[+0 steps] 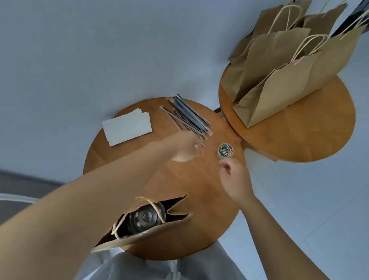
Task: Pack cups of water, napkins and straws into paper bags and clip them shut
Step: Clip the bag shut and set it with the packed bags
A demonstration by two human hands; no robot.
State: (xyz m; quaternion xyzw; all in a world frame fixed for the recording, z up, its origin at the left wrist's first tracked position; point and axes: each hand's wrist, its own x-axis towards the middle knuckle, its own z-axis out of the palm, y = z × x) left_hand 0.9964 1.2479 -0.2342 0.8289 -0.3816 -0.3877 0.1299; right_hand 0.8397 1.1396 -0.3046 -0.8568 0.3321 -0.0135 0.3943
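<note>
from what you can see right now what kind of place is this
Probably a makeshift takeaway packing spot in a plain room, not a proper counter: two small round wooden tables, clipped paper bags waiting on one, and wrapped straws and napkins laid out.

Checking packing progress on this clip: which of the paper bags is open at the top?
The bag nearest the person, on the near round table, gapes open with a lidded cup visible inside. The bags on the far table stand with tops closed.
</note>
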